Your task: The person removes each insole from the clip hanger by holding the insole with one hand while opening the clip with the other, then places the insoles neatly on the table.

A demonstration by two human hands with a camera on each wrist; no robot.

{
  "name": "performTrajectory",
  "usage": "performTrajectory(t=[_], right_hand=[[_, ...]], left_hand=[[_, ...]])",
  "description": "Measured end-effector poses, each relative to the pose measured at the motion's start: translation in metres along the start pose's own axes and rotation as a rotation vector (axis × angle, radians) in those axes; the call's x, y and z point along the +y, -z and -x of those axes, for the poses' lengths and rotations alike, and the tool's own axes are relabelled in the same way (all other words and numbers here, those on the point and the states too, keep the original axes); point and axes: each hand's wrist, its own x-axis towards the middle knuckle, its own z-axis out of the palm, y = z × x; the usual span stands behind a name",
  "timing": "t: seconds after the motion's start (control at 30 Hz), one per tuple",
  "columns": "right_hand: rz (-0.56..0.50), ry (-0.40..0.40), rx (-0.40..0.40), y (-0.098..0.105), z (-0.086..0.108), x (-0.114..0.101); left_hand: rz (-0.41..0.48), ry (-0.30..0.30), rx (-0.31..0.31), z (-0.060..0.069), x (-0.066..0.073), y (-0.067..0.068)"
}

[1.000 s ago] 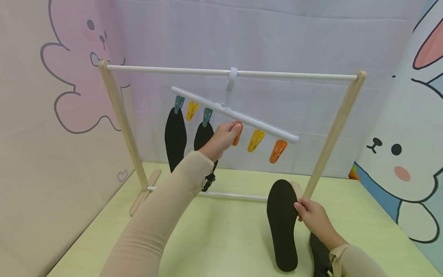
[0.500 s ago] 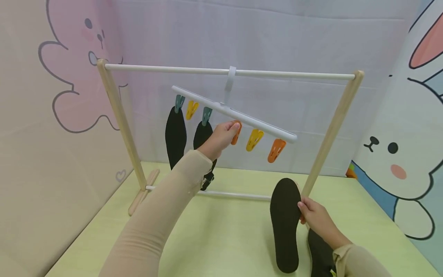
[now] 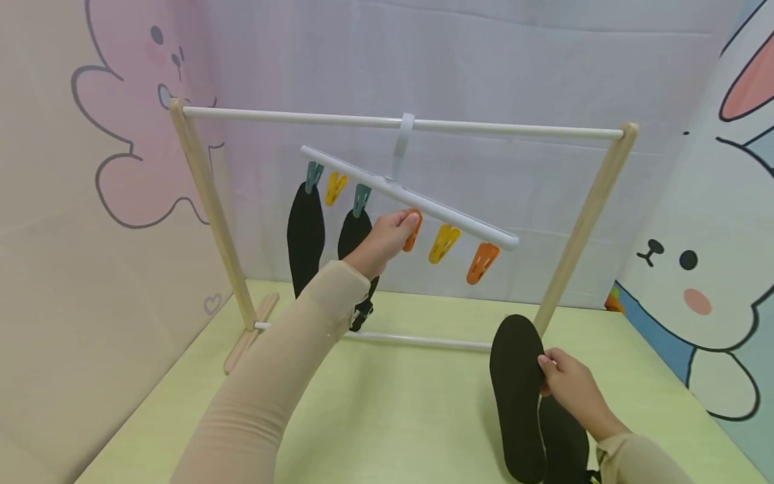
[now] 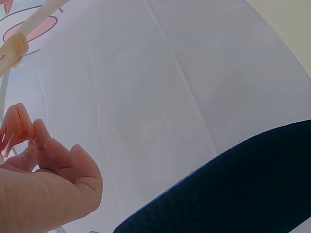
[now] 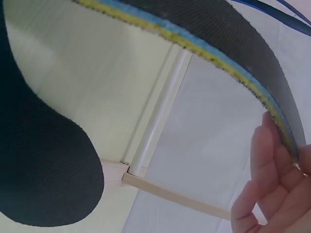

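In the head view, my left hand (image 3: 387,240) pinches an orange clip (image 3: 413,230) under a white hanger bar (image 3: 447,214) that tilts down to the right. My right hand (image 3: 574,386) holds a black insole (image 3: 517,396) by its right edge, upright above the table. A second black insole (image 3: 562,430) is partly hidden behind it. Two black insoles (image 3: 305,235) hang from green clips (image 3: 313,177) at the left. The right wrist view shows the gripped insole's blue and yellow edge (image 5: 218,60) by my fingers.
The hanger hooks over the top rod (image 3: 290,118) of a wooden-legged rack (image 3: 583,232) standing on the pale table (image 3: 387,417). Yellow clips (image 3: 444,244) and another orange clip (image 3: 482,263) hang along the bar. Printed curtains surround the table.
My right hand and its insole have moved to the right, now overlapping the other insole near the right sleeve. My left hand has kept its pinch on the orange clip.
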Motion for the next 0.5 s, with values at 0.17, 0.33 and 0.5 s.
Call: performTrajectory(t=[0.17,0.33,0.5], right_hand=[[0.003,-0.019,-0.004,0.003,0.003,0.003],[-0.020,-0.044,-0.021,0.003,0.005,0.007],[-0.079,-0.079,-0.026,0.000,0.006,0.012]], left_hand=[[-0.006,0.005,0.002,0.001,0.000,0.000],[-0.001,0.007,0.004,0.000,0.000,0.000],[-0.004,0.012,0.008,0.000,0.001,0.000]])
